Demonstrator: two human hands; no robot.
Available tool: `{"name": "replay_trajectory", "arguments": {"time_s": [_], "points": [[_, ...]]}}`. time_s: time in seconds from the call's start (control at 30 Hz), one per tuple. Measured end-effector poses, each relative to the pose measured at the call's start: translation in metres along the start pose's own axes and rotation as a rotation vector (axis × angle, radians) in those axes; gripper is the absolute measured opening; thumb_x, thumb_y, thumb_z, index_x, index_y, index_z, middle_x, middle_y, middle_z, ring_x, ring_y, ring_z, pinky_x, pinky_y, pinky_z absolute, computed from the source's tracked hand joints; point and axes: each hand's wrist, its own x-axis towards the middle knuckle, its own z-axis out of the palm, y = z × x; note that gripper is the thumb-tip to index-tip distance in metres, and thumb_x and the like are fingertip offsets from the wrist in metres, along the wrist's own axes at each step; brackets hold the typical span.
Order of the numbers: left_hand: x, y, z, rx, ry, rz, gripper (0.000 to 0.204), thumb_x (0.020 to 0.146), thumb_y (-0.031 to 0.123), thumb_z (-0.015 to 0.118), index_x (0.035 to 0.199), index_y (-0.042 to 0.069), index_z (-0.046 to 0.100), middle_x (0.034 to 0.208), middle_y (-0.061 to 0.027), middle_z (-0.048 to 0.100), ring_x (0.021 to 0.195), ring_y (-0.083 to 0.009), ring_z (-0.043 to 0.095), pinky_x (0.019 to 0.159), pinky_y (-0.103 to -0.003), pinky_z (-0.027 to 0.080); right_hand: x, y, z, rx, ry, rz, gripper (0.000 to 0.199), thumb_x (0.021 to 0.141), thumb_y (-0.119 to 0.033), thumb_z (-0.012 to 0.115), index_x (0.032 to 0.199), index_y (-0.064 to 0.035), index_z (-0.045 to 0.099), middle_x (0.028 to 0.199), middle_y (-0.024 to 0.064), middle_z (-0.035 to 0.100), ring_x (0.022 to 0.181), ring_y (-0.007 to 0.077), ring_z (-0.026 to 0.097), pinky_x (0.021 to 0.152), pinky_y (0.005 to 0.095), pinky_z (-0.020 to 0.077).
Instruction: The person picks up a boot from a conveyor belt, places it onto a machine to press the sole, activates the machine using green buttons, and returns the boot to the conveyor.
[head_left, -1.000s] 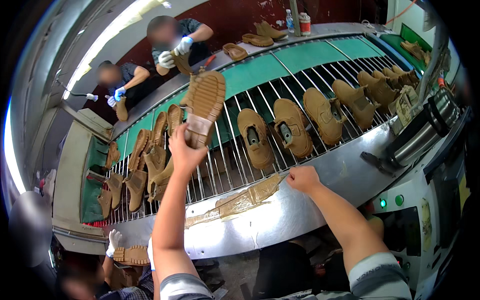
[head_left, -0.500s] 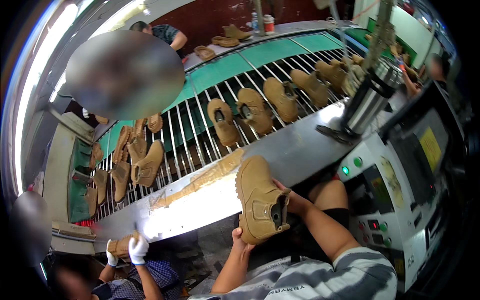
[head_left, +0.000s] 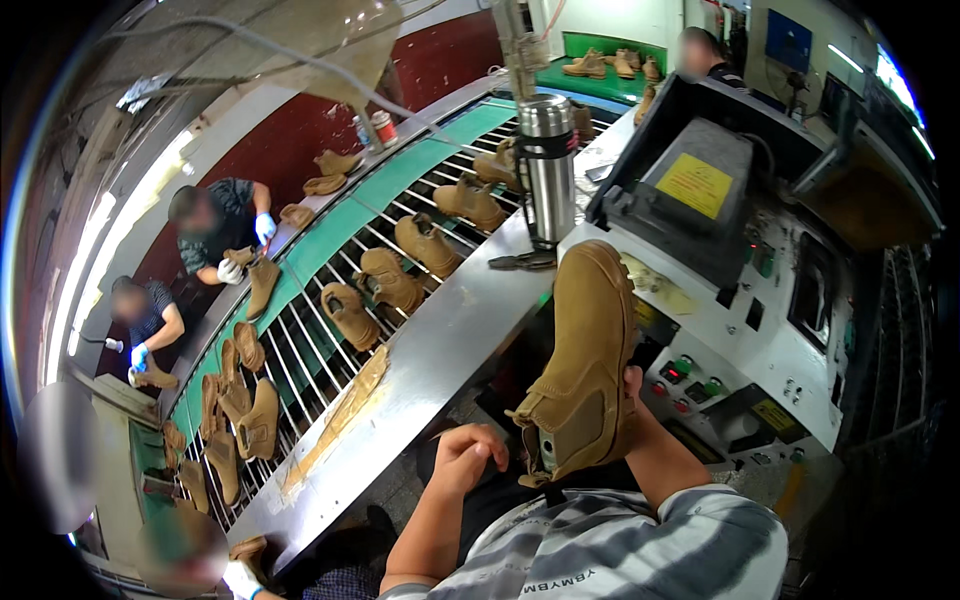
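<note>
My right hand (head_left: pixel 632 385) grips a tan ankle boot (head_left: pixel 580 330), its fingers mostly hidden behind the sole side. Toe upward and opening toward me, the boot hangs in front of my chest. Elastic side panels and a grey inner part show at its opening. My left hand (head_left: pixel 468 458) is apart from the boot, just left of its opening. Its fingers are curled in, and I see nothing in them.
Tan boots (head_left: pixel 425 245) stand along a curved conveyor of metal bars (head_left: pixel 310 335), behind a steel ledge (head_left: pixel 430 350). A steel thermos (head_left: pixel 547 170) and dark pliers (head_left: pixel 522 261) rest there. A control machine (head_left: pixel 700 290) stands right. Co-workers (head_left: pixel 215 225) handle footwear across the conveyor.
My left hand has let go of the boot and moved left. The boot has turned and come up to the right in my right hand. The view has swung right.
</note>
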Motion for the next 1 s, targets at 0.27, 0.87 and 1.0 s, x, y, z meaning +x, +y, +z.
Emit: {"name": "replay_trajectory", "arguments": {"time_s": [0.27, 0.87, 1.0], "points": [[0.003, -0.034, 0.066, 0.637, -0.056, -0.287, 0.018, 0.094, -0.003, 0.051, 0.105, -0.006, 0.065, 0.087, -0.0092, 0.07, 0.078, -0.0148, 0.066, 0.071, -0.026, 0.053, -0.077, -0.046, -0.007, -0.376, 0.407, -0.039, 0.086, 0.072, -0.044, 0.078, 0.138, -0.0026, 0.04, 0.125, 0.0112, 0.057, 0.114, 0.0228, 0.057, 0.094, 0.0378, 0.0484], [0.014, -0.099, 0.109, 1.008, -0.335, -0.259, 0.076, 0.079, 0.002, 0.072, 0.142, 0.002, 0.03, 0.13, -0.0136, 0.051, 0.112, -0.0219, 0.059, 0.088, -0.031, 0.051, -0.139, -0.112, 0.049, -0.939, 0.403, -0.188, 0.119, 0.071, -0.038, 0.082, 0.155, -0.011, 0.003, 0.158, 0.0098, 0.016, 0.145, 0.0216, 0.018, 0.116, 0.0363, 0.0155], [0.04, -0.1, 0.127, 0.99, -0.545, -0.081, 0.083, 0.075, 0.005, 0.077, 0.142, -0.001, 0.027, 0.133, -0.0156, 0.049, 0.121, -0.0251, 0.052, 0.098, -0.035, 0.044, -0.152, -0.123, 0.054, -1.116, 0.453, -0.167, 0.119, 0.07, -0.037, 0.081, 0.155, -0.0123, 0.002, 0.158, 0.0128, 0.018, 0.144, 0.0245, 0.021, 0.116, 0.037, 0.0176]]}}
